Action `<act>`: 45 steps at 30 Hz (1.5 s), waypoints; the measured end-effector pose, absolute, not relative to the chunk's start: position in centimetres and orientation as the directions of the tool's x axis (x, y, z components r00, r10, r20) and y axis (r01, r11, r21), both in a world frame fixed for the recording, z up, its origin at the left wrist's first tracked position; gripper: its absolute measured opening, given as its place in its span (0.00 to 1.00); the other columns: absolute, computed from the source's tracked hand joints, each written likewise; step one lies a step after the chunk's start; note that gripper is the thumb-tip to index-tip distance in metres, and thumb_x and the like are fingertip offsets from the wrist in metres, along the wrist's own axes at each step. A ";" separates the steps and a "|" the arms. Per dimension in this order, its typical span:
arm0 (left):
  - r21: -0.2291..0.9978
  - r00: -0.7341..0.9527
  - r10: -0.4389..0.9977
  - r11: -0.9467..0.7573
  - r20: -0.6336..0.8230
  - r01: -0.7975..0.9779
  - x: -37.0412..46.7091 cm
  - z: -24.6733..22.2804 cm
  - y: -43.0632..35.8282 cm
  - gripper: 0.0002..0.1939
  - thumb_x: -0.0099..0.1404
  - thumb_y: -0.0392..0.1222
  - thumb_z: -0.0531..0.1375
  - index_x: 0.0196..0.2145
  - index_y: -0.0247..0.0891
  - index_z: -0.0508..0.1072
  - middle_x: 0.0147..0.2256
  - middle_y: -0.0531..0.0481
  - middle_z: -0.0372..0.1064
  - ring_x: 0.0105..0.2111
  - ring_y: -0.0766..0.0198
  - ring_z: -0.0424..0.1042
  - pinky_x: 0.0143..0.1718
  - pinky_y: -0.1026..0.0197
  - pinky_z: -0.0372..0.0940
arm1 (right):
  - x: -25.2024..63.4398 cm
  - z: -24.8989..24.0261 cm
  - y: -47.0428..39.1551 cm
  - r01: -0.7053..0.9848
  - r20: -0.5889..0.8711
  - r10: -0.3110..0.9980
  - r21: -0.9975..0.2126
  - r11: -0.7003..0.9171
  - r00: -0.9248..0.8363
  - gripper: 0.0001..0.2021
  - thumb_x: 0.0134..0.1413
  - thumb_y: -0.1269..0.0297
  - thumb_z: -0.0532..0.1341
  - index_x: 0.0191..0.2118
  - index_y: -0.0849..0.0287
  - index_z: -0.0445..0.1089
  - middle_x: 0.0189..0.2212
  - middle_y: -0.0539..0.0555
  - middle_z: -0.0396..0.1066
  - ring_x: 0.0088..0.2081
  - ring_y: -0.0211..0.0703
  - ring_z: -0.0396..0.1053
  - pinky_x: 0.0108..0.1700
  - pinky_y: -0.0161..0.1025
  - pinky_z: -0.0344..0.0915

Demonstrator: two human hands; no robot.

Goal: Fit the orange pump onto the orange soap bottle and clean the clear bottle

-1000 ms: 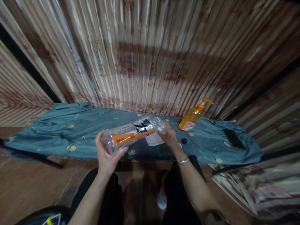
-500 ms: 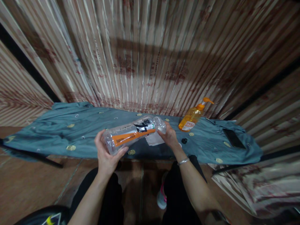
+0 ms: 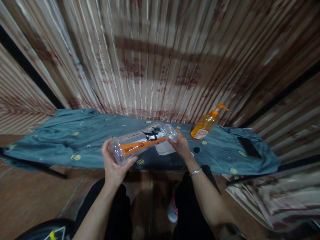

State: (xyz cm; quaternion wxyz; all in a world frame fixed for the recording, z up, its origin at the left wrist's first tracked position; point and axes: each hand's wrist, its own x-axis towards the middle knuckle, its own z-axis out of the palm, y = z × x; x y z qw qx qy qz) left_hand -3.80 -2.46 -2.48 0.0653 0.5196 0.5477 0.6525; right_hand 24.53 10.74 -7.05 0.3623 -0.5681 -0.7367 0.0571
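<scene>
Left hand point(image 3: 115, 168): grip round base of clear bottle point(image 3: 140, 145), thin wall may buckle if squeezed | clear bottle tilted over middle of cloth-covered surface point(image 3: 57, 141), neck rightward | right hand point(image 3: 181, 145): grip at neck, could slip if wet | black object point(image 3: 196, 150) just right, wrist swing might knock it | pump bottle point(image 3: 203, 129) farther, may topple if bumped

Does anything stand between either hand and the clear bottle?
Nothing visible does: the left hand grips the base end of the clear bottle directly, and the right hand holds its neck end. The pump bottle and black object sit to the right, outside both grips.
</scene>
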 end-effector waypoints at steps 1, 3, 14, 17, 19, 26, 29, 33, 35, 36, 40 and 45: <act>0.783 -0.451 0.656 -0.391 0.606 0.484 -3.8 -2.5 -2.4 0.53 0.44 0.68 0.73 0.59 0.40 0.61 0.54 0.41 0.64 0.52 0.49 0.71 0.57 0.44 0.67 | 24.5 -7.0 10.7 0.794 0.469 0.878 -0.497 0.350 -0.093 0.28 0.54 0.65 0.68 0.60 0.61 0.63 0.53 0.65 0.77 0.54 0.55 0.77 0.56 0.48 0.74; 0.785 -0.453 0.655 -0.392 0.605 0.481 -3.8 -2.4 -2.4 0.53 0.43 0.68 0.73 0.59 0.40 0.61 0.53 0.41 0.64 0.52 0.49 0.71 0.58 0.44 0.67 | 24.5 -7.0 10.7 0.791 0.469 0.879 -0.503 0.349 -0.089 0.28 0.54 0.66 0.68 0.60 0.61 0.63 0.54 0.65 0.77 0.55 0.55 0.77 0.57 0.48 0.73; 0.788 -0.452 0.657 -0.406 0.603 0.462 -3.7 -2.3 -2.5 0.52 0.44 0.66 0.74 0.59 0.41 0.61 0.53 0.41 0.63 0.53 0.48 0.70 0.59 0.44 0.66 | 24.6 -7.1 10.8 0.779 0.476 0.875 -0.514 0.360 -0.091 0.28 0.54 0.64 0.67 0.59 0.60 0.63 0.53 0.65 0.77 0.54 0.56 0.77 0.56 0.52 0.73; 0.778 -0.450 0.646 -0.416 0.617 0.471 -3.7 -2.2 -2.4 0.52 0.44 0.66 0.74 0.59 0.40 0.62 0.53 0.41 0.63 0.52 0.48 0.70 0.58 0.44 0.66 | 24.5 -7.1 10.8 0.780 0.480 0.873 -0.515 0.356 -0.081 0.27 0.53 0.65 0.67 0.59 0.58 0.63 0.53 0.65 0.77 0.54 0.56 0.77 0.56 0.52 0.73; 0.776 -0.447 0.646 -0.414 0.619 0.476 -3.7 -2.3 -2.4 0.52 0.44 0.67 0.74 0.59 0.40 0.62 0.53 0.41 0.63 0.52 0.49 0.71 0.58 0.43 0.66 | 24.5 -7.1 10.8 0.781 0.480 0.874 -0.514 0.354 -0.080 0.27 0.53 0.65 0.67 0.59 0.59 0.63 0.53 0.65 0.77 0.54 0.56 0.77 0.56 0.51 0.74; 0.776 -0.457 0.641 -0.394 0.616 0.492 -3.6 -2.2 -2.3 0.53 0.43 0.69 0.73 0.59 0.40 0.62 0.53 0.41 0.64 0.54 0.47 0.70 0.60 0.43 0.65 | 24.5 -7.1 10.8 0.778 0.485 0.869 -0.505 0.373 -0.102 0.26 0.55 0.64 0.67 0.59 0.61 0.64 0.53 0.65 0.77 0.53 0.56 0.77 0.56 0.51 0.74; 0.779 -0.457 0.645 -0.394 0.613 0.488 -3.6 -2.2 -2.3 0.53 0.44 0.70 0.72 0.59 0.40 0.62 0.53 0.41 0.63 0.54 0.47 0.70 0.60 0.43 0.65 | 24.5 -7.0 10.8 0.773 0.487 0.867 -0.509 0.378 -0.103 0.26 0.54 0.65 0.67 0.58 0.62 0.64 0.52 0.65 0.77 0.53 0.56 0.77 0.56 0.51 0.74; 0.781 -0.458 0.647 -0.389 0.610 0.489 -3.5 -2.2 -2.3 0.53 0.44 0.69 0.73 0.60 0.41 0.61 0.54 0.41 0.64 0.54 0.48 0.70 0.60 0.43 0.66 | 24.5 -7.0 10.8 0.772 0.468 0.879 -0.525 0.359 -0.091 0.27 0.53 0.66 0.67 0.58 0.59 0.63 0.53 0.64 0.77 0.54 0.55 0.77 0.57 0.52 0.74; 0.780 -0.457 0.647 -0.392 0.610 0.487 -3.5 -2.2 -2.3 0.53 0.44 0.69 0.73 0.60 0.41 0.62 0.53 0.41 0.64 0.53 0.48 0.71 0.59 0.43 0.66 | 24.5 -6.9 10.8 0.772 0.468 0.879 -0.525 0.357 -0.089 0.26 0.54 0.66 0.67 0.58 0.58 0.63 0.54 0.64 0.76 0.54 0.55 0.77 0.57 0.52 0.73; 0.781 -0.455 0.649 -0.394 0.610 0.485 -3.6 -2.2 -2.3 0.53 0.44 0.69 0.73 0.60 0.41 0.61 0.53 0.41 0.64 0.53 0.48 0.71 0.59 0.43 0.66 | 24.5 -6.9 10.8 0.772 0.469 0.879 -0.524 0.360 -0.092 0.26 0.54 0.66 0.67 0.58 0.58 0.63 0.54 0.64 0.76 0.54 0.55 0.77 0.57 0.52 0.73; 0.779 -0.449 0.649 -0.406 0.614 0.478 -3.6 -2.3 -2.3 0.53 0.44 0.67 0.73 0.60 0.41 0.61 0.54 0.41 0.64 0.53 0.48 0.70 0.59 0.42 0.66 | 24.5 -6.8 10.7 0.772 0.462 0.882 -0.527 0.357 -0.093 0.26 0.54 0.66 0.67 0.58 0.59 0.64 0.54 0.64 0.76 0.55 0.55 0.76 0.58 0.51 0.73; 0.769 -0.444 0.642 -0.408 0.625 0.492 -3.6 -2.3 -2.4 0.52 0.44 0.68 0.73 0.60 0.40 0.62 0.54 0.41 0.64 0.54 0.48 0.70 0.60 0.43 0.65 | 24.5 -6.8 10.7 0.768 0.457 0.886 -0.538 0.346 -0.080 0.27 0.53 0.65 0.67 0.59 0.60 0.64 0.53 0.65 0.76 0.54 0.56 0.76 0.58 0.54 0.73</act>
